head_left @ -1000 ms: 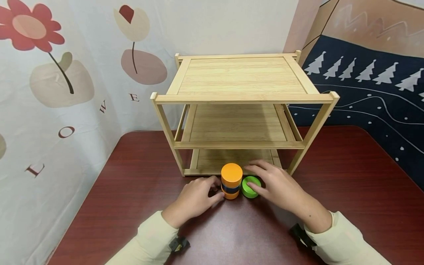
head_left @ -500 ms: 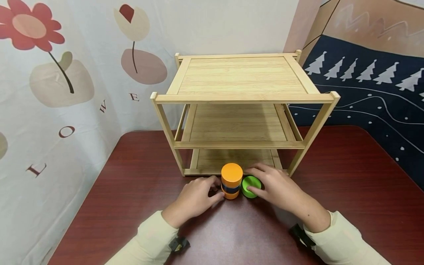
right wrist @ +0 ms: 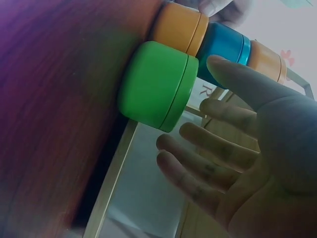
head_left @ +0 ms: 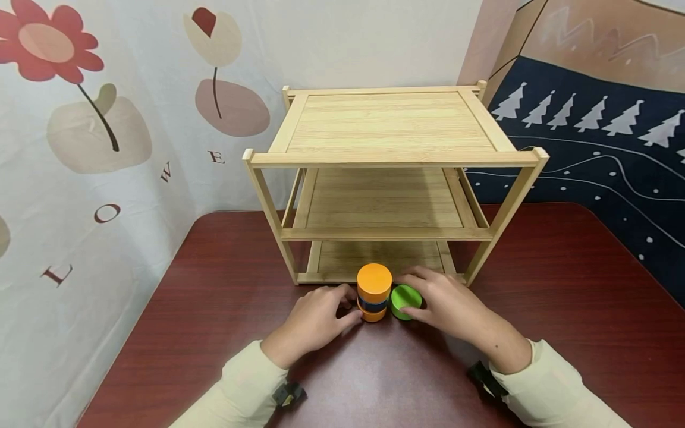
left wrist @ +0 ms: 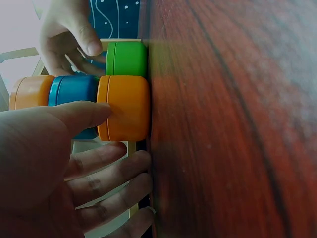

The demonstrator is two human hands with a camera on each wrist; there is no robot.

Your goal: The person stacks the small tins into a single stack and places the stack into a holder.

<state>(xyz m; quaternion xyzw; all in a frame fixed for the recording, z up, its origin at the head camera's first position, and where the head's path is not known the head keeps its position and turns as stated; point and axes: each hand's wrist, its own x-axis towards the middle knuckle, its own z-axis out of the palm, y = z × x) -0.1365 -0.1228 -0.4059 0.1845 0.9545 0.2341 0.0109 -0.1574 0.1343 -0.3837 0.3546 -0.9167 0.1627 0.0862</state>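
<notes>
Right hand (head_left: pixel 449 303) shifted slightly; green jar (head_left: pixel 405 299) just beside, to its left.

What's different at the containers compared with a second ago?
The right hand has shifted slightly toward the person, its thumb now over the near part of the green container. Nothing visibly taken hold of or let go. Left hand, orange-and-blue stack, green container and shelf look unmoved.

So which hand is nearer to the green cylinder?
Right. The right hand is just beside the green cylinder, on its right; the left hand is farther off, beyond the orange-and-blue stack.
</notes>
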